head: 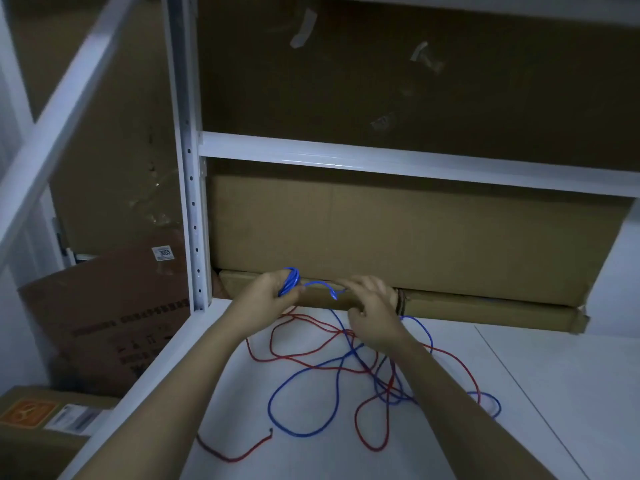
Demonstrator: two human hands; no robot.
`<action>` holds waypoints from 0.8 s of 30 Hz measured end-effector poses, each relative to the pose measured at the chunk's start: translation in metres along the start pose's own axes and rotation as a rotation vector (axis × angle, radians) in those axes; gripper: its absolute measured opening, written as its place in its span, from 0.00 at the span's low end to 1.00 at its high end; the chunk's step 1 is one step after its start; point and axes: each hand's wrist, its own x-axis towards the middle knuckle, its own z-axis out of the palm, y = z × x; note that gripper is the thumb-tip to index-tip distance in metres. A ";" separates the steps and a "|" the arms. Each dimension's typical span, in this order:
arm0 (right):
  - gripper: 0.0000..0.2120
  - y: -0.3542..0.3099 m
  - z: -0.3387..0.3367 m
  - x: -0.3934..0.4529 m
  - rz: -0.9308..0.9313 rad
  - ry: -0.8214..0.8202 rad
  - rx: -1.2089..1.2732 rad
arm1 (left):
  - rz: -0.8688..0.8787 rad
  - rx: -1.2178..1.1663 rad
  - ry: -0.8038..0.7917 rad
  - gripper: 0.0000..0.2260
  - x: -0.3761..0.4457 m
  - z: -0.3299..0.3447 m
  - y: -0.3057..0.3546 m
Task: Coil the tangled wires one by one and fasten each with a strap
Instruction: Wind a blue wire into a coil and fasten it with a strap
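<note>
At the far left, below the shelf edge, a cardboard box with an orange label (27, 413) sits low, and behind it a large brown carton (114, 317) leans, bearing a small white sticker that reads 3055. A white steel upright (189, 188) of the shelving rises just right of that carton, with a white crossbeam (381, 160) running off to the right.

The left hand (273, 292) is held over the back of the white shelf (540, 382), its grip curled round a small coil of blue wire (290, 280); several loops stand up out of the fist. From the coil a short stretch of the same blue wire arches across to the right hand (372, 313), whose fingertips pinch it near a kink. The right hand's other fingers are bent loosely above the tangle.

Under and between the forearms, the rest of the blue wire lies in loose loops on the shelf, crossing and intertwined with a red wire (298, 358). One free end of the red wire lies near the front, by the left forearm.

Behind the hands a long flat cardboard box (485, 311) lies along the back of the shelf, with a bigger cardboard box (415, 237) resting on top of it. A dark bundle, too dim to identify, sits just beside the right hand against the long box.
</note>
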 end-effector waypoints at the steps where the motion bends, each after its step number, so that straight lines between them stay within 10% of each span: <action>1: 0.27 -0.008 0.002 -0.002 -0.018 -0.029 0.130 | 0.013 -0.005 0.017 0.14 0.001 0.001 0.002; 5: 0.08 -0.035 0.006 -0.006 0.115 -0.021 0.759 | 0.015 -0.031 0.062 0.15 0.003 0.007 0.005; 13: 0.14 -0.038 -0.001 0.005 0.366 -0.066 1.096 | 0.017 0.034 0.203 0.17 0.007 0.010 0.011; 24: 0.07 -0.032 -0.050 0.034 0.347 -0.237 0.961 | 0.065 0.154 0.406 0.16 0.020 0.002 0.029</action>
